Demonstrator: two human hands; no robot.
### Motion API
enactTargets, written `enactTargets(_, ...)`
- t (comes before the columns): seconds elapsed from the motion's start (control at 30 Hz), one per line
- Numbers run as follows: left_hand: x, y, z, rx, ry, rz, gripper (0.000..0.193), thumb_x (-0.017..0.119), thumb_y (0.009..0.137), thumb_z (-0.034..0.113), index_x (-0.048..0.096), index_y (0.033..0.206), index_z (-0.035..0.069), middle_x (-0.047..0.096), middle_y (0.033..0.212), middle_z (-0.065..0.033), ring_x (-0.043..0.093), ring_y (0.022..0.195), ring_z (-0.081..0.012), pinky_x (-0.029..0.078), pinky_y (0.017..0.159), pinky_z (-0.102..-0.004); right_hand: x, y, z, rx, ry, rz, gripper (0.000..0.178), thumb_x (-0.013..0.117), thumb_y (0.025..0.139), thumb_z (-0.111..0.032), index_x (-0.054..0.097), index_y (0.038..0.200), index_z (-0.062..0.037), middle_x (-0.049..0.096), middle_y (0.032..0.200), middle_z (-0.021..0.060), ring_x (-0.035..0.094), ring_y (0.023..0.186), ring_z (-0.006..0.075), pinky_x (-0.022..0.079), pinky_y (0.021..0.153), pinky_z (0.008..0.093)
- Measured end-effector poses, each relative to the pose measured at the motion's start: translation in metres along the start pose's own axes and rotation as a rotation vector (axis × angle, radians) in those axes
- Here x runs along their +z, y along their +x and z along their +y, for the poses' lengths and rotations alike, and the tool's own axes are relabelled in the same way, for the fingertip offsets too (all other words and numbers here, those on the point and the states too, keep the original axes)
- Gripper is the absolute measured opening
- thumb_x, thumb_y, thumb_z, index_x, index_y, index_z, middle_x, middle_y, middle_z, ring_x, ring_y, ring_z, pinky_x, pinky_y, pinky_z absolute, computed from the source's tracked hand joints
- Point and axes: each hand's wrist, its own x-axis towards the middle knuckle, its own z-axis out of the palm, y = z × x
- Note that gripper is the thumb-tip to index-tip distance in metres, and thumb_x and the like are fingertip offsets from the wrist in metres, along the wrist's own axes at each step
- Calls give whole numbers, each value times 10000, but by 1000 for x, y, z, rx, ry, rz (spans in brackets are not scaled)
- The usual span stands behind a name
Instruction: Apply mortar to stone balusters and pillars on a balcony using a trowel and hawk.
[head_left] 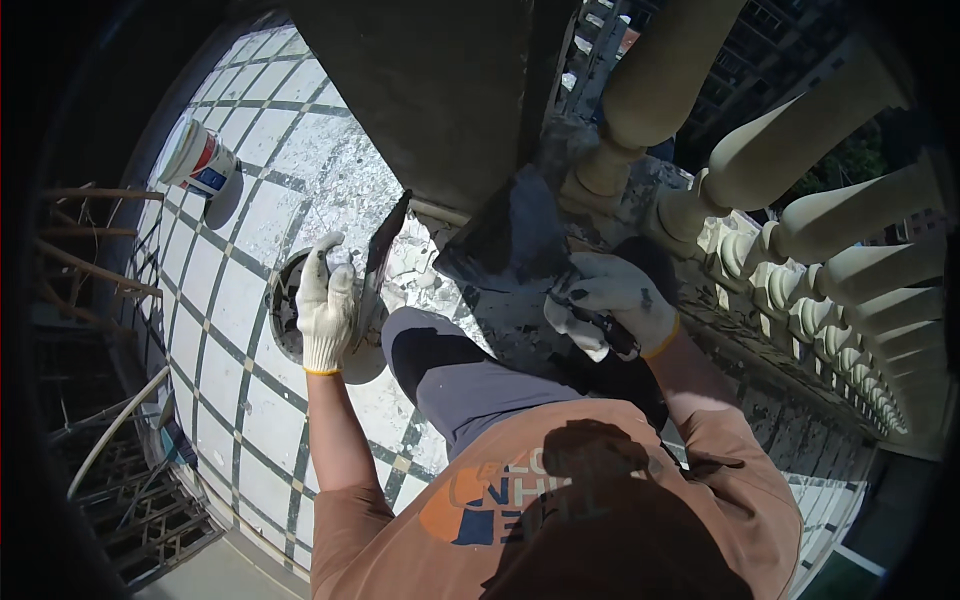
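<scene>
My left hand [328, 310], in a white knitted glove, is above a round bucket [284, 318]. Its fingers are partly curled round a flat plate-like tool [385, 240], which shows nearly edge-on; its handle is hidden by the glove. My right hand [630, 300], gloved too, is closed round the dark handle of a broad scraper [512, 235]. The scraper's wide, smeared blade points left and away from me, near the foot of a grey pillar [440, 90]. Pale crumbs and flakes [410, 255] lie on the floor between the two tools.
A white pail [200, 162] with a red and blue label stands tilted in view at the far left. Stone balusters [770, 135] line the right side. Rusty metal racks [95, 235] are at the left. White tiles [240, 330] with dark strips cover the floor.
</scene>
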Motion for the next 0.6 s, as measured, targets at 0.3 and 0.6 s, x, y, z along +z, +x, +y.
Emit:
enactTargets(0.3, 23, -11, -141, -229, -949, 150, 407, 543, 1045, 88, 526, 1448, 39, 670, 1286, -119, 664, 1084, -215, 513, 972, -320, 20, 18, 37, 159, 7, -44, 261, 584, 963, -158, 584, 1115, 54, 657, 859, 171, 506, 486, 132, 395, 409, 234)
enactTargets(0.6, 27, -6, 10, 36, -382, -11, 410, 608, 1015, 113, 550, 1408, 11, 678, 1240, -119, 654, 1038, -204, 511, 956, -324, 16, 32, 27, 208, 52, -128, 232, 586, 979, -181, 606, 1072, 30, 653, 826, 161, 524, 487, 126, 412, 389, 263)
